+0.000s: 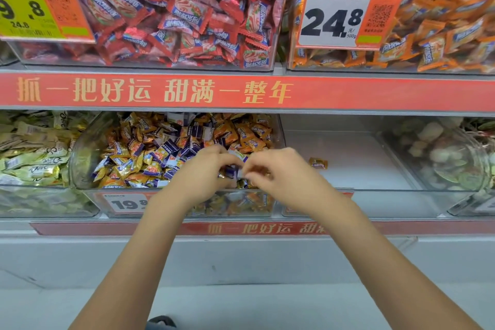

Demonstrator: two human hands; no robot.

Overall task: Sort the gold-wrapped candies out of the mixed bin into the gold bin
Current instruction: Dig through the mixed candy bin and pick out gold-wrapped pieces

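Both hands are over the front of the mixed bin (88, 147), right above its heaped orange and purple wrappers. The left hand (206, 169) curls round a clutch of candies (231, 175), and the right hand (278, 171) pinches at that same clutch, fingertips meeting. One gold-wrapped candy (318, 163) lies alone in the neighbouring bin (361, 163), just beside the right hand.

One head-worn wide-angle view only, so no second view shares anything; it faces forward and slightly down at a two-tier shelf with a red banner strip (241, 92); it sits close, bare forearms rising from the bottom edge; straight edges bow outward.
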